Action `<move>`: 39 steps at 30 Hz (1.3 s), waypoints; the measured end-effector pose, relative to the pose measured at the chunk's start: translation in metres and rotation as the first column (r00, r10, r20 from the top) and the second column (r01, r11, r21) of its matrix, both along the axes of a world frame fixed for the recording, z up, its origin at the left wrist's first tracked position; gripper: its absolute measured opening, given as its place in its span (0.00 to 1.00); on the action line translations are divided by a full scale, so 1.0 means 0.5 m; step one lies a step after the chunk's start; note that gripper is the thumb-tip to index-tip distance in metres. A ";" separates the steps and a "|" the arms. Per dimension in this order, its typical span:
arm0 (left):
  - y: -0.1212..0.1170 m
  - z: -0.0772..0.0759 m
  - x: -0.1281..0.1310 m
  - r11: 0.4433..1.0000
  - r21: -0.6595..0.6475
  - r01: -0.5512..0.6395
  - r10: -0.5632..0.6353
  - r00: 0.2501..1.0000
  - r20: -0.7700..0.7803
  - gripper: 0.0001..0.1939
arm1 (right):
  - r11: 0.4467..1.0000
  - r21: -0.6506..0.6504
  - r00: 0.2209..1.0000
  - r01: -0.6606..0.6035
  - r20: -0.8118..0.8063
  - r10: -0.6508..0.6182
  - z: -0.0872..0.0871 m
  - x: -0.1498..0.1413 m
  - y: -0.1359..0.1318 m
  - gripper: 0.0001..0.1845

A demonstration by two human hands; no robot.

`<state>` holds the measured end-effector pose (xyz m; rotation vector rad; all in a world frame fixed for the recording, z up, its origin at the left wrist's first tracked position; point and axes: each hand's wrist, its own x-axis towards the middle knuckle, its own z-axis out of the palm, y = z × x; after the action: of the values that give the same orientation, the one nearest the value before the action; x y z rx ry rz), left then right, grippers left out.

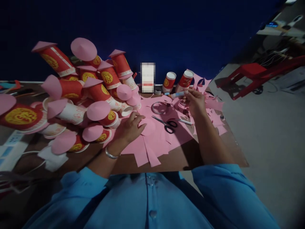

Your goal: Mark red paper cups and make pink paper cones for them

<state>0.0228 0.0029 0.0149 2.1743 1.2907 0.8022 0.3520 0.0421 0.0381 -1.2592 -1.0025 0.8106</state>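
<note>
And here, on the brown table (190,157), the left hand (132,127) sits at a pink disc (148,127), fingers loosely bent and parted, thumb by its edge, while the right hand (195,100) pinches a pale tube (178,94) between its fingertips above the right side of the pink sheets (133,144)! The disc lies on those sheets, just left of the dark-handled scissors (164,123); a ring (159,107) sits behind them, a white marker (183,121) to their right. Red and white cups with pink cone tops (97,113) crowd the left side, two upright red cups (169,83) stand at the back, and beyond it all, a dark blue wall (190,35), with a red stool (252,69) on the grey floor (264,127) at right
</note>
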 end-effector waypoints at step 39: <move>-0.038 0.006 0.035 0.997 0.079 0.011 -0.047 0.880 0.472 0.07 | 0.854 -0.072 0.790 -0.516 0.345 0.507 -0.066 -0.197 -0.136 0.31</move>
<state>0.0401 -0.0162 0.0179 1.8747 0.9846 1.2907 0.2533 -0.0258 0.0054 -1.1408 -1.6941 0.9965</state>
